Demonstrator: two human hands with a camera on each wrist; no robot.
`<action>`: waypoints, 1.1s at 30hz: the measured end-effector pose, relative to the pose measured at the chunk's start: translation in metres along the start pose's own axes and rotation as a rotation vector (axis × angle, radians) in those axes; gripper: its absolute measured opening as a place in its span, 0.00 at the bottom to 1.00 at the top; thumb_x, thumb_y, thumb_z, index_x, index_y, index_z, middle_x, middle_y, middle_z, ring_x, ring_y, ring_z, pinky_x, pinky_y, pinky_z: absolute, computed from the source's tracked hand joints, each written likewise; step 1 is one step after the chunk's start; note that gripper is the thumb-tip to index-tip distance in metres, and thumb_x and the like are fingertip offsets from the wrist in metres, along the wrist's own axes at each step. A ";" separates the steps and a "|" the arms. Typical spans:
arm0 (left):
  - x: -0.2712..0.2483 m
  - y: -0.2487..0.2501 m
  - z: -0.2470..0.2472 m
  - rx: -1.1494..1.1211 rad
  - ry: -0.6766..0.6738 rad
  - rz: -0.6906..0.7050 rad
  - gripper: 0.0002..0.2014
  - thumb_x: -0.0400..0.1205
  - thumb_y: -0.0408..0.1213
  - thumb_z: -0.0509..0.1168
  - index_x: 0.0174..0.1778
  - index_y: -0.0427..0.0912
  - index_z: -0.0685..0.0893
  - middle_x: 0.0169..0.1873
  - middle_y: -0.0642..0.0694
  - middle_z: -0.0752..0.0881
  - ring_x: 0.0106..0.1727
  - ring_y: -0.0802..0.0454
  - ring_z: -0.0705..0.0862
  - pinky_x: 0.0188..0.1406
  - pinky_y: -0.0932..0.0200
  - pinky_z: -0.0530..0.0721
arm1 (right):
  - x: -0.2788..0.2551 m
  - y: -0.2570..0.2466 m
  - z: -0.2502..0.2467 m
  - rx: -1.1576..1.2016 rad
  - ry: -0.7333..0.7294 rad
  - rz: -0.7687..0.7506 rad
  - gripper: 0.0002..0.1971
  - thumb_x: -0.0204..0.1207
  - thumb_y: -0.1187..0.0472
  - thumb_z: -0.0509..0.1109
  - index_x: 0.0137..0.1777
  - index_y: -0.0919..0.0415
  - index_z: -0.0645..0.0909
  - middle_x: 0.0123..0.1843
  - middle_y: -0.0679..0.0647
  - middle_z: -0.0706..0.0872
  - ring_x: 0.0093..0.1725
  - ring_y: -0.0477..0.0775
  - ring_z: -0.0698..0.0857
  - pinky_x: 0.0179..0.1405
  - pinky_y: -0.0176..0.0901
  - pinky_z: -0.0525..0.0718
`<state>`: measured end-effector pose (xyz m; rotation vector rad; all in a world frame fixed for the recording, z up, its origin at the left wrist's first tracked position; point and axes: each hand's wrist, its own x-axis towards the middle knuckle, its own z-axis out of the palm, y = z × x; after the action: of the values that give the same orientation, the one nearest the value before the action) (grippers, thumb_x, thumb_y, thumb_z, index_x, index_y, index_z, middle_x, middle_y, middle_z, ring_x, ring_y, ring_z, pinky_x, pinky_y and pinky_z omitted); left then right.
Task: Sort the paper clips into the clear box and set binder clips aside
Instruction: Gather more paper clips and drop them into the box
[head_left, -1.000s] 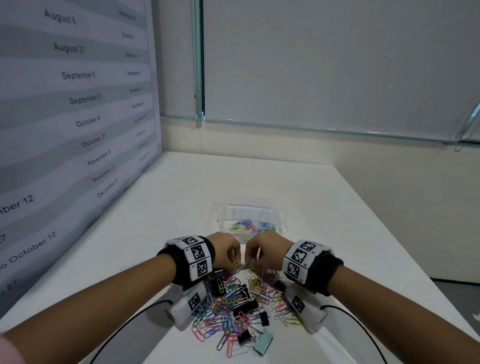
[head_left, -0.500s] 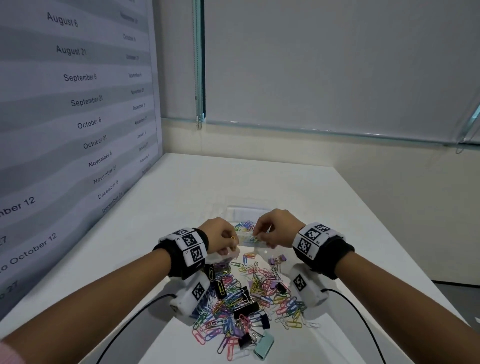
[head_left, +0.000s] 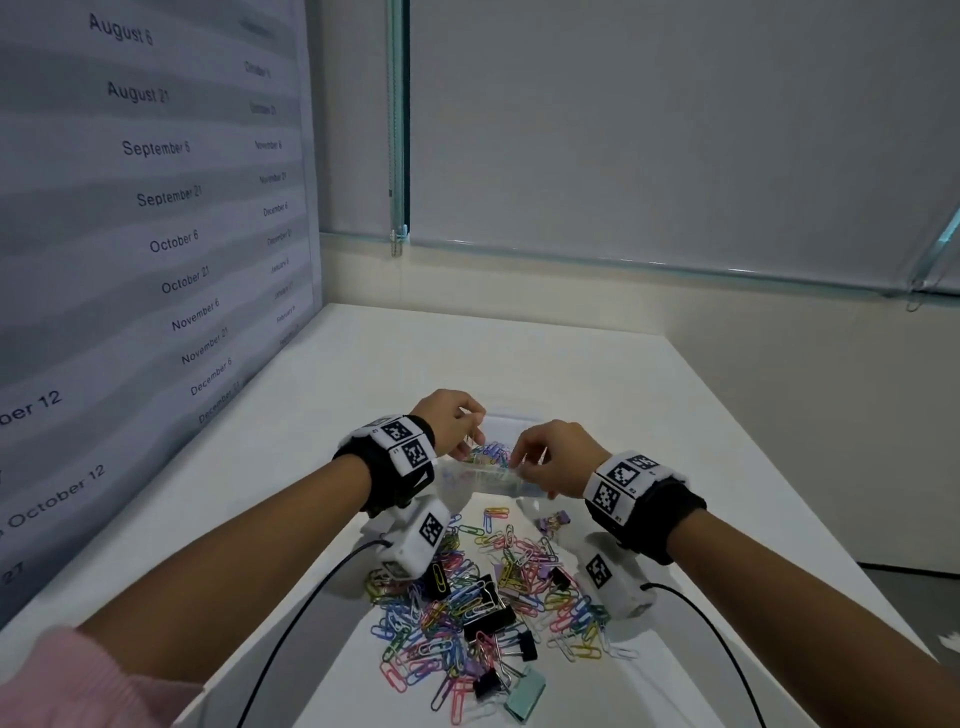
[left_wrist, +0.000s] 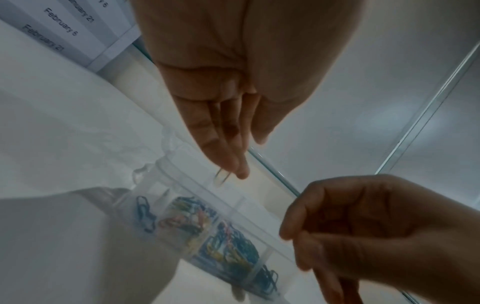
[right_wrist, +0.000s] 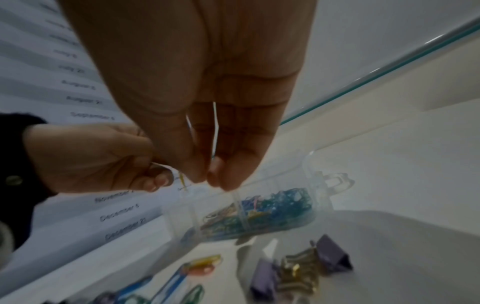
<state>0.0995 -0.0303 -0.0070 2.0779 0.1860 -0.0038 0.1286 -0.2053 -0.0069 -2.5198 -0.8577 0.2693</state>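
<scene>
The clear box (head_left: 467, 480) lies beyond the pile, with coloured paper clips in its compartments (right_wrist: 262, 209). Both hands hover over it. My left hand (head_left: 475, 431) pinches a pale paper clip (left_wrist: 222, 177) at its fingertips, just above the box rim (left_wrist: 182, 181). My right hand (head_left: 519, 465) has its fingers curled together on a white paper clip (right_wrist: 215, 125). A small yellow clip (right_wrist: 182, 181) hangs between the two hands; which hand holds it is unclear. The mixed pile of paper clips (head_left: 524, 564) and black binder clips (head_left: 488, 618) lies nearer to me.
Two purple binder clips (right_wrist: 335, 255) lie just before the box on the right. A teal binder clip (head_left: 524, 699) sits at the near edge of the pile. A calendar panel (head_left: 156, 234) walls the table's left side. The white table (head_left: 519, 353) stretches beyond the box.
Both hands have risen from the pile and moved forward to the clear box, carrying clips with them. The left hand now reaches farther over the box.
</scene>
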 end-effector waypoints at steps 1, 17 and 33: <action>0.000 -0.001 0.001 0.010 -0.021 -0.007 0.11 0.86 0.32 0.55 0.61 0.37 0.77 0.34 0.46 0.85 0.25 0.52 0.79 0.24 0.67 0.82 | -0.003 -0.001 0.002 -0.022 -0.058 -0.014 0.05 0.74 0.65 0.69 0.43 0.55 0.85 0.37 0.49 0.86 0.26 0.48 0.83 0.31 0.38 0.84; -0.034 -0.023 0.018 0.925 -0.383 0.002 0.29 0.70 0.52 0.75 0.64 0.46 0.77 0.58 0.46 0.83 0.59 0.46 0.81 0.56 0.53 0.80 | -0.014 -0.005 0.032 -0.216 -0.296 -0.170 0.09 0.71 0.66 0.74 0.50 0.61 0.87 0.49 0.56 0.89 0.41 0.45 0.80 0.37 0.27 0.74; -0.033 -0.017 0.030 0.881 -0.407 0.066 0.12 0.77 0.28 0.67 0.55 0.35 0.88 0.57 0.42 0.88 0.57 0.48 0.86 0.58 0.56 0.83 | 0.007 0.009 -0.011 0.003 0.091 -0.050 0.02 0.71 0.64 0.74 0.42 0.58 0.87 0.43 0.54 0.90 0.27 0.43 0.84 0.40 0.39 0.86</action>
<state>0.0665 -0.0519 -0.0339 2.8923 -0.1731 -0.5520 0.1427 -0.2115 -0.0022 -2.4835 -0.8819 0.1387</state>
